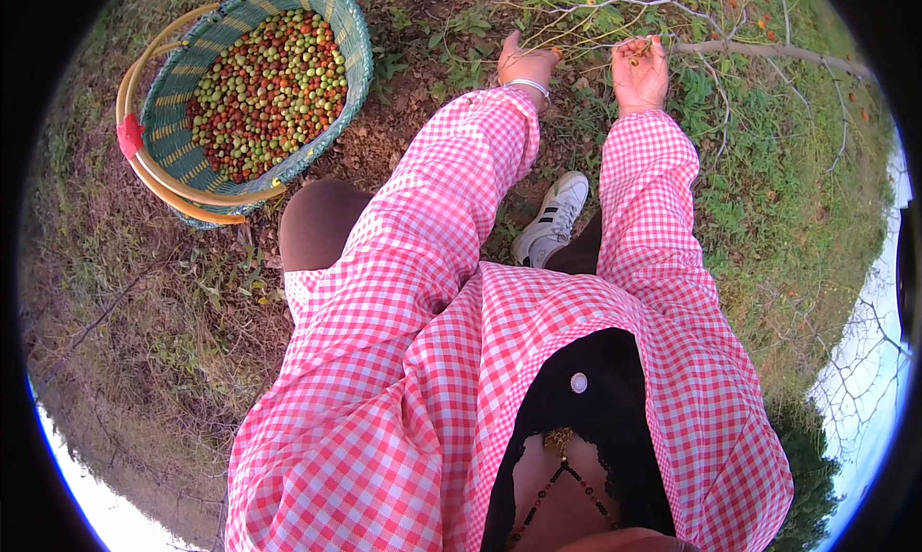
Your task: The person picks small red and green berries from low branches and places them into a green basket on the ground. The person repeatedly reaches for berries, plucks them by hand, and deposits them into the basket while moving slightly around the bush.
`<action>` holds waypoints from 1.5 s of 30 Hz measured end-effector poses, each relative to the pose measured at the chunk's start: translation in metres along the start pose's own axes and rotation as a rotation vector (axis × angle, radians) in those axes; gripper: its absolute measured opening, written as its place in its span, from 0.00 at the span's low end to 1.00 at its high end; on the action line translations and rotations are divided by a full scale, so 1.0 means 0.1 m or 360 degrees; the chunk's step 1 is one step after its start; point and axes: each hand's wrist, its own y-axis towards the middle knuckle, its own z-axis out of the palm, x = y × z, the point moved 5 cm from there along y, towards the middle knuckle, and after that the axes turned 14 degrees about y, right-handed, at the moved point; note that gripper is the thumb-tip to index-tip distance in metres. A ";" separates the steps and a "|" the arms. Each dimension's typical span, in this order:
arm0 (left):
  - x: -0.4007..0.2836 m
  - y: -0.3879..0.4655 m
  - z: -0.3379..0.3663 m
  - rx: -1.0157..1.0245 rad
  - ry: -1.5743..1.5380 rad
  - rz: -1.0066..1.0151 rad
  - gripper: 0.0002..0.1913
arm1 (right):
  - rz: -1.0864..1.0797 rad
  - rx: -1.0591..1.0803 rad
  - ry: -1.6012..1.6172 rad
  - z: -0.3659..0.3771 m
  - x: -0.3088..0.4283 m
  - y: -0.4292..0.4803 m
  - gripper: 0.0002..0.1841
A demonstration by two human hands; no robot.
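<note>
Both my hands reach among the thin twigs of a fruiting branch (763,49) ahead of me. My left hand (527,65), with a pale bangle at the wrist, is at the twig ends; its fingertips are partly hidden and an orange-red fruit (556,52) shows beside them. Palm up, my right hand (641,78) curls its fingers round a few small fruits (634,62) close to the branch. To the left, a green and yellow woven basket (162,130) holds a thick layer of small round green and red-brown fruits (270,91), which look like jujubes.
The basket's cane handles (137,83), bound with red tape, lean out to its left. My white shoe (555,213) stands on bare soil below my hands. Bare side twigs (720,112) spread over the grass at right. Loose fruits (763,24) dot the upper right.
</note>
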 end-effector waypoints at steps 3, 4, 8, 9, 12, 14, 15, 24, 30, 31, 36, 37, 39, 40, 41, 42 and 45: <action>-0.01 0.03 0.00 0.0001 0.0066 0.0028 0.42 | -0.0017 -0.0009 -0.0018 0.00 0.00 -0.01 0.06; -0.02 0.05 -0.01 -0.0042 0.0221 0.0048 0.41 | -0.0024 -0.0018 -0.0024 0.00 0.00 -0.01 0.07; -0.16 -0.02 -0.12 -0.0128 0.0572 0.0275 0.38 | -0.0054 -0.0034 -0.0050 0.00 0.00 -0.03 0.07; -0.26 -0.07 -0.19 -0.0202 0.0618 0.0447 0.37 | -0.0050 -0.0025 -0.0053 0.01 0.00 -0.02 0.07; -0.52 -0.23 -0.42 -0.0291 0.0727 0.0711 0.35 | -0.0033 -0.0010 -0.0030 0.01 -0.01 0.02 0.07; -0.66 -0.32 -0.62 -0.0322 0.0675 0.0794 0.35 | -0.0011 -0.0001 0.0017 0.00 -0.02 0.02 0.05; -0.74 -0.36 -0.74 -0.0343 0.0651 0.0851 0.35 | 0.0017 0.0024 0.0031 0.01 -0.03 0.03 0.05; -1.40 -0.50 -2.61 -0.1430 0.2013 0.1071 0.28 | 0.0014 0.0065 0.0019 0.02 -0.06 0.05 0.05; -0.94 -0.33 -1.84 -0.0247 0.0512 0.0895 0.13 | 0.0018 0.0017 0.0023 0.00 -0.04 0.04 0.05; -0.75 -0.32 -1.55 -0.0065 0.0413 0.0723 0.10 | -0.0001 0.0000 -0.0002 0.00 -0.04 0.04 0.05; -0.15 -0.10 -0.60 0.0172 0.0419 0.0223 0.16 | -0.0010 -0.0013 0.0006 -0.03 -0.01 0.02 0.05; -0.09 -0.03 -0.49 0.0133 0.0347 0.0163 0.20 | 0.0026 0.0039 0.0010 -0.02 -0.02 0.02 0.05; 0.00 0.10 -0.31 0.0078 0.0296 0.0061 0.26 | 0.0009 -0.0020 0.0002 -0.05 -0.01 0.02 0.05; 0.03 0.14 -0.24 0.0062 0.0315 0.0017 0.30 | 0.0018 0.0024 0.0011 -0.03 -0.01 0.02 0.05; 0.08 0.17 -0.18 0.0077 0.0367 -0.0074 0.34 | -0.0002 -0.0010 0.0016 -0.04 -0.01 0.02 0.05; 0.10 0.20 -0.13 0.0053 0.0382 -0.0134 0.42 | -0.0021 -0.0029 0.0017 -0.04 0.00 0.02 0.05; 0.12 0.24 -0.03 -0.0002 0.0097 -0.0128 0.42 | -0.0031 -0.0060 0.0017 -0.02 -0.01 0.00 0.05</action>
